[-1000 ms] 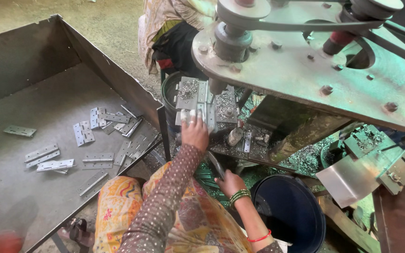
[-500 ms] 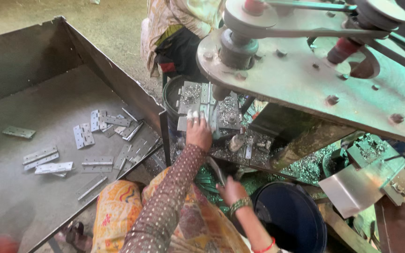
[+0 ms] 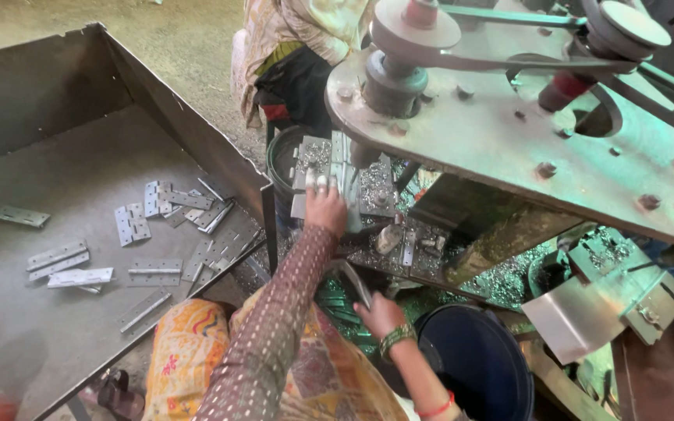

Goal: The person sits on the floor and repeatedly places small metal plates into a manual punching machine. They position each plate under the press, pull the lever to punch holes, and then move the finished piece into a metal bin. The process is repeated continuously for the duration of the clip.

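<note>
1. Steel everywhere: the left hand (image 3: pixel 326 209) is pressing flat, fingers spread, on a grey metal plate (image 3: pixel 335 181) sitting on the machine bed (image 3: pixel 399 234) under the spindle (image 3: pixel 390 78).
2. Nearer in, the right hand (image 3: pixel 380 314) is clenching around a curved metal lever (image 3: pixel 352 278), just left of the dark blue bucket (image 3: pixel 477 366).
3. Judging by its look, that plate is handling stiff, heavy for its size and sharp-edged; the flat faces look safest to hold.
4. Shiny flat hinges (image 3: pixel 169 226) are lying scattered in the grey sheet-metal bin (image 3: pixel 64 140) on the left.
5. Glittering swarf is coating the bed.
</note>
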